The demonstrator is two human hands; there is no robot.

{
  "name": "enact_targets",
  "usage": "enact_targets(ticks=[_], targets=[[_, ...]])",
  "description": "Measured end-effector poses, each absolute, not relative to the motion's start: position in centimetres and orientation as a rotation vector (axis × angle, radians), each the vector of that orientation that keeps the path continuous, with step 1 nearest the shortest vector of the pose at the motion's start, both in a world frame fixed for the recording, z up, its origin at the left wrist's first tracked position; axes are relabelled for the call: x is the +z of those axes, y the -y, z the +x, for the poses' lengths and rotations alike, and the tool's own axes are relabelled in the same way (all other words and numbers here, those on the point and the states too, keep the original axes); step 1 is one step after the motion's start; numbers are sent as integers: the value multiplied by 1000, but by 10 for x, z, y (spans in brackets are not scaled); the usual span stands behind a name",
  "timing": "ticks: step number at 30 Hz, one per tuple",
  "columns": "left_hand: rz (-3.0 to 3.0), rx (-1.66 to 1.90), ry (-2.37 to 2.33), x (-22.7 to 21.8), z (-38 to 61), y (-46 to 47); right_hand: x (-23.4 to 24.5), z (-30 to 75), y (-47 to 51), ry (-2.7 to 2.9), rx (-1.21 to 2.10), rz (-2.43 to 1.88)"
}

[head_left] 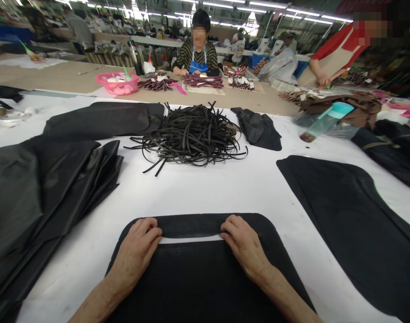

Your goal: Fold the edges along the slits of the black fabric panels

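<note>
A black sheet piece with rounded corners, looking like leather or fabric, lies flat in front of me on the white table. Across its far side runs a black band, and a narrow white gap shows between this band and the black area nearer me. My left hand is closed with curled fingers at the band's left part. At the right part my right hand is closed in the same way, thumb and fingers pinched at the edge. The fingertips are partly hidden.
Beyond lies a heap of thin black strips. Black sheets are stacked at left, more black pieces at right. A bottle with a turquoise lid and a pink basin stand farther off. A person works opposite.
</note>
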State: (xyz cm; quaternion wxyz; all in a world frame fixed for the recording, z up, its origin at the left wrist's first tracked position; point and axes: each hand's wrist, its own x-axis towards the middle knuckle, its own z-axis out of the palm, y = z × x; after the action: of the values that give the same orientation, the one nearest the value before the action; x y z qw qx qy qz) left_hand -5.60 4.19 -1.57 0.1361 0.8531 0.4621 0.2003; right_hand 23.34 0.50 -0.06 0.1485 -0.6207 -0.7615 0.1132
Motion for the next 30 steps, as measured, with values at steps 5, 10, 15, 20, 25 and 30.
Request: enact_targets(ticks=[5,10,15,20,25,30], targets=[[2422,531,-1373,-9,-52,-42,-1,234,-4,2166,379,-1780],[2430,490,-1435,-3,-46,-41,-6,233,-4,2201,274,-1757],[2425,452,-1551,-5,-40,-37,-11,230,-5,2239,137,-1827],[2402,371,-1708,-3,-31,-36,-9,225,-8,2279,124,-1961],[2400,290,-1806,3,-25,-38,-3,221,-12,2270,155,-2070],[2452,231,-1856,3,-17,-37,5,219,-16,2263,250,-2131]])
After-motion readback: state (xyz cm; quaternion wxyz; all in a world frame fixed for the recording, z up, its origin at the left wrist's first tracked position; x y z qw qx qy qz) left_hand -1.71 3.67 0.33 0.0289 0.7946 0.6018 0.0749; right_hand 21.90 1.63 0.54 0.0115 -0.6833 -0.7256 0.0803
